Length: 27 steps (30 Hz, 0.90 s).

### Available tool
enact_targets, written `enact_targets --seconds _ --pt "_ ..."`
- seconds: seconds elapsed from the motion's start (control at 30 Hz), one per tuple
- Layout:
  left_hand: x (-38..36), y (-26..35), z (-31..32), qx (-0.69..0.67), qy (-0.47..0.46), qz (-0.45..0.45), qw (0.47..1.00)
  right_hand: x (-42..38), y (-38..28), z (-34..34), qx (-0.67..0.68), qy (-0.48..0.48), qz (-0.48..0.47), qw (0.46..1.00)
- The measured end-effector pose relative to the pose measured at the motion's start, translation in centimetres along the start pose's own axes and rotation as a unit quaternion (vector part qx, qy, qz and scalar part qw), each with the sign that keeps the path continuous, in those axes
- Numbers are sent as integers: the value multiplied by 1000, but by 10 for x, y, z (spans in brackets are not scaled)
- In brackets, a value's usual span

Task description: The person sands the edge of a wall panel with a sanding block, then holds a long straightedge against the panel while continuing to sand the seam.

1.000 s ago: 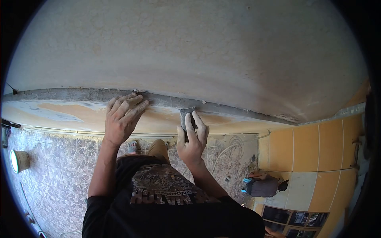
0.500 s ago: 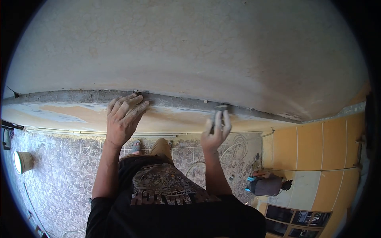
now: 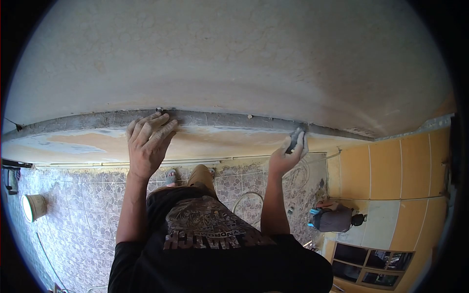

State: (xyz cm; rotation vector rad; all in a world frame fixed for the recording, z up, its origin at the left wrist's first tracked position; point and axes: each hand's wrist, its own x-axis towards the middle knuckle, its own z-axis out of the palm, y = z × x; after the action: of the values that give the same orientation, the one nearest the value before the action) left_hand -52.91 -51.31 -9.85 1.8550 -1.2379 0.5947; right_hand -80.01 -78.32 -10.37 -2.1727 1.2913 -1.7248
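Observation:
A long grey ledge (image 3: 210, 118) runs across the view between the pale upper surface (image 3: 224, 53) and a patchy cream-and-white face (image 3: 93, 140) below. My left hand (image 3: 150, 141) rests on the ledge with its fingers stretched over the edge, holding nothing. Farther right, my right hand (image 3: 289, 155) grips a small dark grey pad (image 3: 295, 139) against the ledge. Fingers cover part of the pad, and its exact kind does not show clearly. White dust coats the fingers of both hands. Between them, a small pale lump (image 3: 249, 116) sits on the ledge.
Below lies a patterned tile floor (image 3: 88, 195) with a white bucket (image 3: 34, 207) at the left and a coiled hose (image 3: 249, 195) near my feet. Another person (image 3: 334, 218) is down by the orange wall panels (image 3: 383, 166), above a window (image 3: 373, 263).
My right hand has slid to the right along the ledge with the dark grey pad. My left hand stays at about the same place on the ledge. The view has shifted slightly.

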Motion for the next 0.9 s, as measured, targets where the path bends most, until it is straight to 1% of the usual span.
enact_targets --seconds 0.03,0.07,0.1,0.13,0.2,0.23,0.27,0.3,0.33,0.37,0.43,0.47,0.5,0.53,0.57,0.63,0.67,0.7,0.77,0.83,0.9 --pt "1 0 2 4 7 5 1000 -10 -18 0 -4 5 -1 1000" --pt "0 0 3 -2 7 9 1000 -27 -38 0 25 -72 -80 994" --pt "0 -1 3 3 8 10 1000 -34 -47 -1 52 -149 -157 975" --pt "0 -1 3 9 9 10 1000 -32 -46 -5 46 -143 -154 976" --pt "1 -1 4 11 5 14 1000 -30 -44 -9 14 -175 -245 953" --pt "0 -1 3 20 4 11 1000 -22 -31 -9 13 -176 -243 954" --pt "-1 -2 2 21 3 10 1000 -9 -8 -5 -21 -96 -181 979" --pt "-1 -2 2 25 5 10 1000 4 -4 -1 -55 -14 -119 991" --pt "0 -1 3 26 7 10 1000 5 -1 -1 -1 -6 -28 1000" --pt "0 -1 5 23 8 13 1000 -3 -3 3 -4 -2 -28 1000" --pt "-3 -2 7 16 9 0 1000 -20 -41 8 51 -62 -111 991" --pt "-4 -2 7 20 3 -3 1000 -25 -52 -1 44 -56 -108 992" --pt "-3 -2 8 16 1 3 1000 -31 -63 -12 43 -137 -179 973" --pt "-4 -2 7 17 2 -1 1000 -36 -68 -18 43 -219 -246 943" --pt "-4 -2 7 21 3 -6 1000 -34 -56 -18 42 -217 -242 945" --pt "-4 -1 5 26 4 -2 1000 -22 -23 -14 -18 -136 -239 961" --pt "-2 -1 5 31 9 0 999 -24 -15 -18 -26 -126 -216 968" --pt "-2 -1 5 33 14 1 999 -27 -13 -15 -23 -123 -219 968" --pt "-4 -1 6 35 9 -5 999 -38 -10 -12 15 -96 -95 991" --pt "-5 -2 6 35 3 -7 999 -43 -20 -9 32 -84 -89 992" --pt "-6 -2 4 36 -7 -6 999 -47 -32 -10 103 -105 -41 988"
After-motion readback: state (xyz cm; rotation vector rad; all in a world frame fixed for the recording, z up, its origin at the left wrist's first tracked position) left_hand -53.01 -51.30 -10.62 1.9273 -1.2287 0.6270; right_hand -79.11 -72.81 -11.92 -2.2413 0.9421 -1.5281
